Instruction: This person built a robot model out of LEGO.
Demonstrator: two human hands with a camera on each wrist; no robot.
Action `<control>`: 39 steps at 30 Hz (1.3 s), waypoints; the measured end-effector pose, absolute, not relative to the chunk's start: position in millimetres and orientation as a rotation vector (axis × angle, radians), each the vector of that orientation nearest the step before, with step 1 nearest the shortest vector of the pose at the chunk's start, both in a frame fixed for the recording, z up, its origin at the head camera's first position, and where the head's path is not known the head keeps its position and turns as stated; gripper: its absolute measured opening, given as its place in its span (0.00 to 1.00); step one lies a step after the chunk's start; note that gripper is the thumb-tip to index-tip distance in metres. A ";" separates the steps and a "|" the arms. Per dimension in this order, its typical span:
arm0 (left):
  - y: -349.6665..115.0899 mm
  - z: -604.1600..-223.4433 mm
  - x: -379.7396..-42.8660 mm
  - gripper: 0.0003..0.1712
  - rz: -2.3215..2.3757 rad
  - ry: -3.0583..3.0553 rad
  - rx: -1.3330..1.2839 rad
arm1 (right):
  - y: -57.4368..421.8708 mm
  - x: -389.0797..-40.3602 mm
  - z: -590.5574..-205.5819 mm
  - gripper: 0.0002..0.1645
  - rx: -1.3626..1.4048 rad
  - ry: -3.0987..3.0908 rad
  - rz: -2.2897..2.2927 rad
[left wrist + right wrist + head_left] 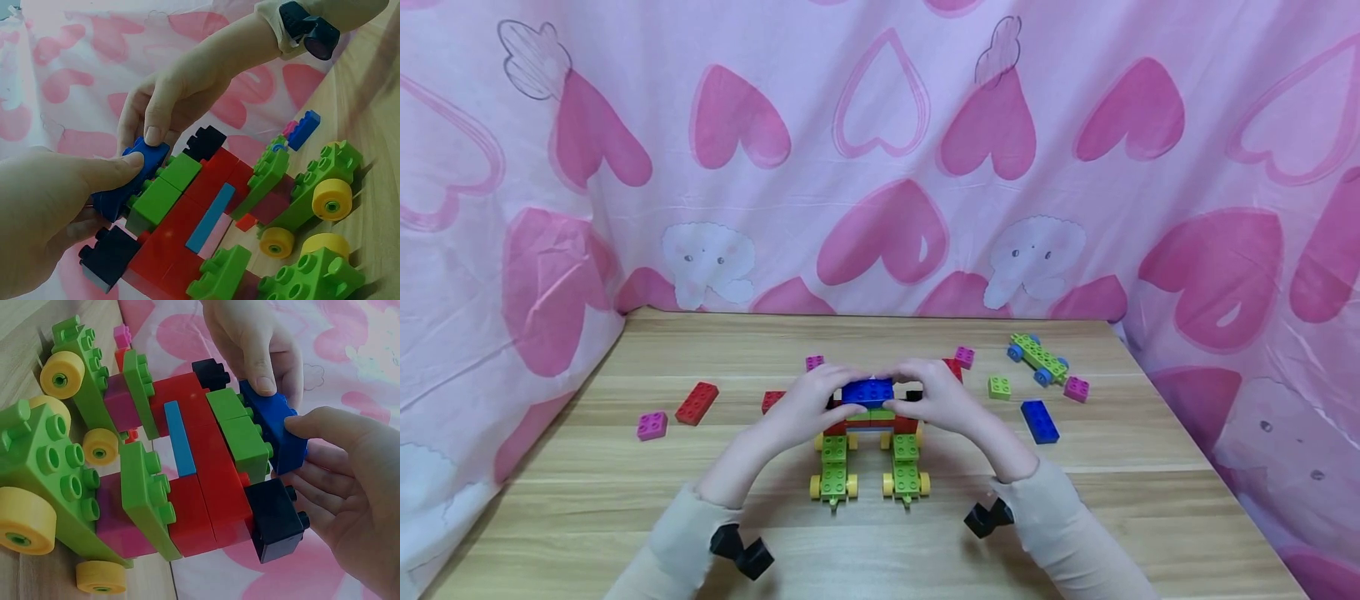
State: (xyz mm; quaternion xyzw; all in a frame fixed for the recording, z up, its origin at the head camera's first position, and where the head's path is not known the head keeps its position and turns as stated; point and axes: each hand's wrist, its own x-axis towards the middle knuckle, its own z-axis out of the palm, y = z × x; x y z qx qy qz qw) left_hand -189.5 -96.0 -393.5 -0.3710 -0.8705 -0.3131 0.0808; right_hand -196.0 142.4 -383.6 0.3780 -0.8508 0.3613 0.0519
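Observation:
Both hands hold a blue brick (868,392) over the top of a built brick figure. My left hand (811,402) pinches one end between thumb and fingers; my right hand (934,395) pinches the other. Just beneath are two light-green bricks (240,434), their studs partly showing under the blue brick in the right wrist view. Below them come red bricks (215,469) with a thin light-blue piece (180,439), and a black brick (275,515) at each side. Two green wheeled bases (833,479) with yellow wheels carry the figure through purple bricks (115,515).
Loose on the wooden table (865,558) lie a red brick (697,403) and a pink brick (652,426) at left. To the right are a blue brick (1040,422), a small green brick (999,387), pink bricks (1077,389) and a green car base (1037,358) with blue wheels.

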 end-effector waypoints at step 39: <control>-98.7 -404.9 -186.4 0.20 -1.063 -2.537 -1.041 | 146.2 -195.0 -384.0 0.19 1.103 -2.653 1.194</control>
